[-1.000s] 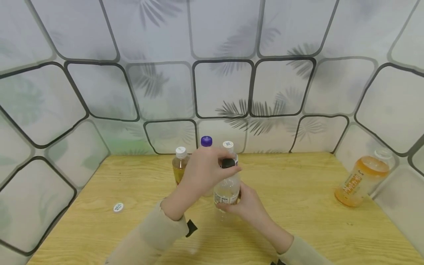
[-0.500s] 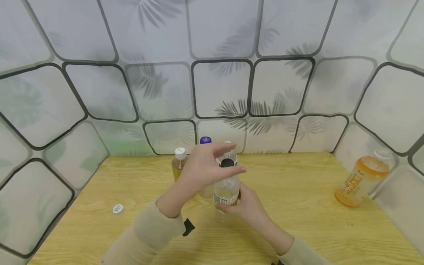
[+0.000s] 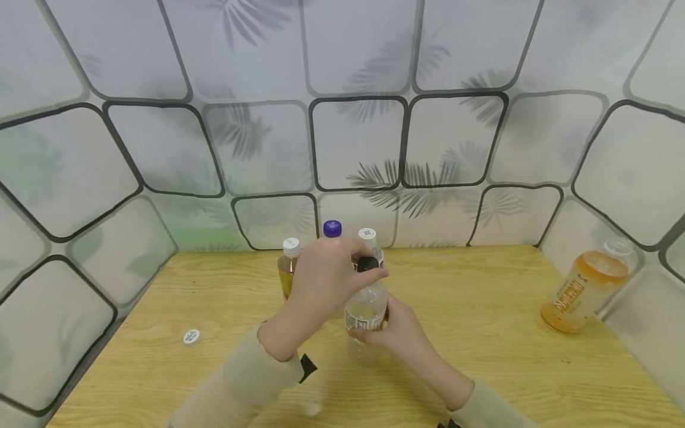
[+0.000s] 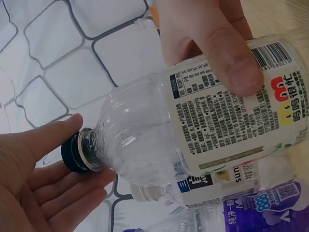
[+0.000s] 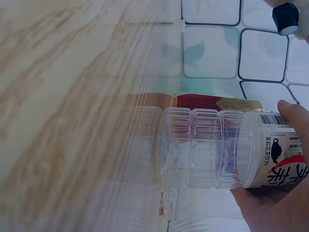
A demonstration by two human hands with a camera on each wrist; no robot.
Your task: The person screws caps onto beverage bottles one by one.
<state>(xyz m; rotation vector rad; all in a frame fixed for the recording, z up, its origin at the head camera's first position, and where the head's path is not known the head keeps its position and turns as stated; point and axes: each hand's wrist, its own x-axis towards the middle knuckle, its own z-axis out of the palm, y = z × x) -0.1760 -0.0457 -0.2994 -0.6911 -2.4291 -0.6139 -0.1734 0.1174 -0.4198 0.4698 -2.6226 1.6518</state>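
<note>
Pale wood grain covered the table [image 3: 481, 356], whose bare surface filled the lower half of the head view. At lower left lay a small white loose cap [image 3: 191, 336], flat on the wood and well apart from everything else. Left of centre, three upright bottles stood close together at the table's back edge: an amber bottle [image 3: 289, 267] with a white cap, a purple-capped bottle [image 3: 332, 229] and a white-capped bottle [image 3: 367, 234], probably set back to keep the working space free. At centre, the left hand [image 3: 326, 276] came over the top of a clear bottle [image 3: 366, 303], its curled thumb and fingers pinching the black cap [image 4: 73, 152]; the wrist view showed the cap seated on the neck. The bottle was transparent, ribbed plastic with a printed paper label, apparently empty and raised just above the table. Just right of centre, the right hand [image 3: 398, 333] wrapped the labelled body from below, likely steadying it against the twisting grip above. At far right, an orange drink bottle [image 3: 583, 291] leaned against the patterned wall [image 3: 353, 142], its liquid slanted.
</note>
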